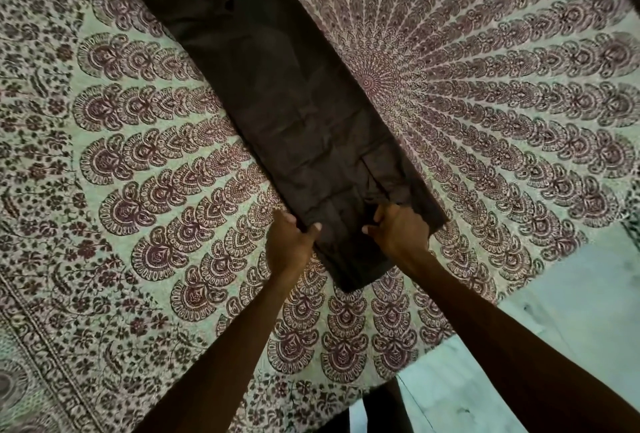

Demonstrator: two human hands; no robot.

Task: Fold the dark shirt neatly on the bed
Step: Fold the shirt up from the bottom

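Left hand [289,242] pinches the near-left edge of the dark shirt [277,93]; right hand [398,230] is closed on the near-right part of the same end. The shirt lies as a long narrow strip across the middle of the bed [104,190], running away from the hands. Likely step: lengthwise fold done, crosswise fold starting. Next move probably needs both hands lifting evenly and carrying the near end toward the far end. Fabric is matte, thin and lightly creased; the bed cover is a printed cloth with a fan pattern.
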